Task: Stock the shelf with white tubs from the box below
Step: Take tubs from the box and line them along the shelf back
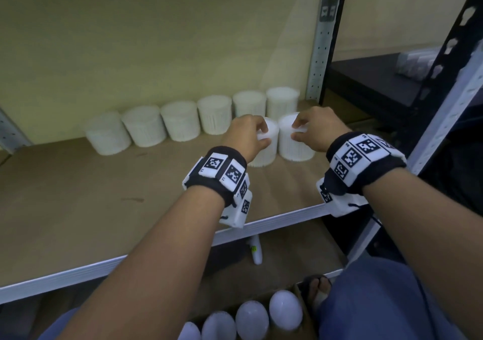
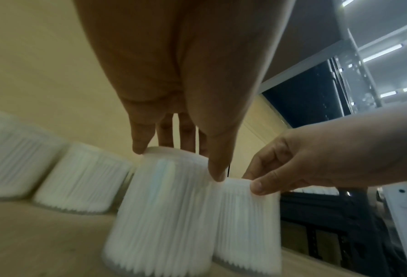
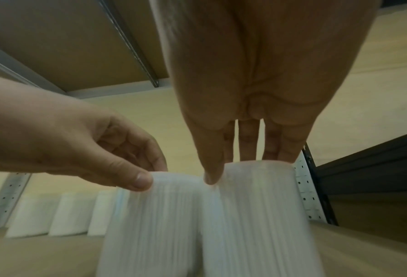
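Note:
Two white ribbed tubs stand side by side on the wooden shelf (image 1: 78,203), in front of a back row of several white tubs (image 1: 180,124). My left hand (image 1: 248,137) grips the top of the left tub (image 1: 269,143) with thumb and fingers round its rim. My right hand (image 1: 313,130) holds the top of the right tub (image 1: 292,143) the same way. In the left wrist view my fingers (image 2: 141,142) sit on the tub's (image 2: 164,206) top edge. In the right wrist view my thumb (image 3: 212,168) presses the side of the right tub (image 3: 257,215).
A perforated metal upright (image 1: 320,60) stands just right of the tubs. Below the shelf edge (image 1: 156,253), more white rounded tubs (image 1: 251,318) sit in a box by my knee. A dark shelf unit (image 1: 379,78) lies to the right.

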A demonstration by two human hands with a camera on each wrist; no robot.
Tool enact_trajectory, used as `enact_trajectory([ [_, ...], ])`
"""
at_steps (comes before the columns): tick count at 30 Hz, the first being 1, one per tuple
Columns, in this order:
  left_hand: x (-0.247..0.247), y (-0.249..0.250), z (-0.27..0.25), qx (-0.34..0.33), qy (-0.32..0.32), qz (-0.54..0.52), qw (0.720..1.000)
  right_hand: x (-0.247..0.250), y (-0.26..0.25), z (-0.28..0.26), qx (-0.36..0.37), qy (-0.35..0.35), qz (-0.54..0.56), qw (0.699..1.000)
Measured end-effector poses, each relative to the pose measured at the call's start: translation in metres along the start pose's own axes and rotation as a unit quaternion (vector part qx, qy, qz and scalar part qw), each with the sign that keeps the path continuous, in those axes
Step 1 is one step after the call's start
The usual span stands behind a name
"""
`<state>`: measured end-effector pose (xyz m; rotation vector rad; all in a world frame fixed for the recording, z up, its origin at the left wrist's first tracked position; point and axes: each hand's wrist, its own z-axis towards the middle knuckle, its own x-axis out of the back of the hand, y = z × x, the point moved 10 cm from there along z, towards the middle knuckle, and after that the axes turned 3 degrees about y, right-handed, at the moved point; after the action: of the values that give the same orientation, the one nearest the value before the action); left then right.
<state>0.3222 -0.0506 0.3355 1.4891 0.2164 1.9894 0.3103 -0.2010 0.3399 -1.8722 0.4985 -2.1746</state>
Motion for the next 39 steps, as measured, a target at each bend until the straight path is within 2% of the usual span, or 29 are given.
enact_trajectory([
  [15, -0.015, -0.009, 0.048, 0.027, -0.009, -0.008, 1.000, -0.007, 0.005, 0.049, 0.012, 0.006, -0.026, 1.000],
  [23, -0.018, -0.012, 0.056, 0.027, 0.008, -0.012, 1.000, -0.011, 0.008, 0.062, 0.017, 0.019, -0.039, 0.999],
  [28, -0.018, -0.012, 0.056, 0.034, -0.006, -0.012, 0.999, -0.011, 0.009, 0.065, 0.026, 0.014, -0.042, 0.999],
  [33, -0.009, -0.006, 0.046, 0.024, -0.065, -0.003, 0.998, -0.003, 0.007, 0.049, 0.043, -0.010, -0.052, 0.998],
  [39, 0.023, 0.019, 0.007, 0.002, -0.059, -0.002, 0.998, 0.012, 0.003, -0.004, 0.066, 0.008, 0.006, 0.998],
])
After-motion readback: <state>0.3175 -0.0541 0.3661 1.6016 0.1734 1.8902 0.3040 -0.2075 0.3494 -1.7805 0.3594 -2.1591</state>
